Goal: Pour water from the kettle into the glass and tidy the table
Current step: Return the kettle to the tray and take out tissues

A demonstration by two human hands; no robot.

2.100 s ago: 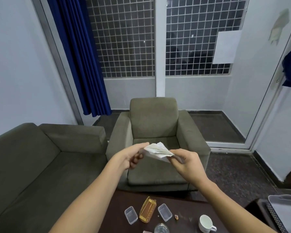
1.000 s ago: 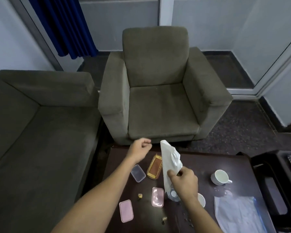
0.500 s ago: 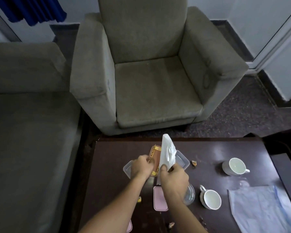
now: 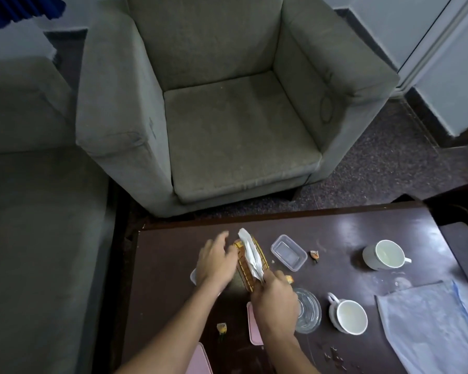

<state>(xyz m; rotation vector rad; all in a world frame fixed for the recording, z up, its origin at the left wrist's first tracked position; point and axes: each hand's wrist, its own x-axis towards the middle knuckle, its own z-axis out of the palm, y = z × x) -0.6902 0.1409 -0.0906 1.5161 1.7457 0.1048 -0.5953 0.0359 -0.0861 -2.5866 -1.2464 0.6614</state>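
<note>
On the dark wooden table (image 4: 173,292) a gold wire holder (image 4: 245,268) lies with a folded white napkin (image 4: 250,252) resting in it. My right hand (image 4: 276,303) pinches the near end of the napkin. To the left of the holder my left hand (image 4: 216,263) sits with its fingers stretched out and blurred, holding nothing, over a clear container whose edge (image 4: 193,276) just shows. An empty clear glass (image 4: 308,311) stands just right of my right hand. No kettle is in view.
A clear plastic container (image 4: 288,252) sits right of the holder. There are two white cups (image 4: 384,255) (image 4: 349,317), pink lids (image 4: 254,333) (image 4: 197,360), food scraps (image 4: 314,255) (image 4: 222,327), and a pale cloth (image 4: 430,327) at the right. An armchair (image 4: 227,117) stands beyond the table.
The view tipped down from the window to the table. My right hand brought the napkin down from upright into the gold holder, and my left hand moved beside the holder.
</note>
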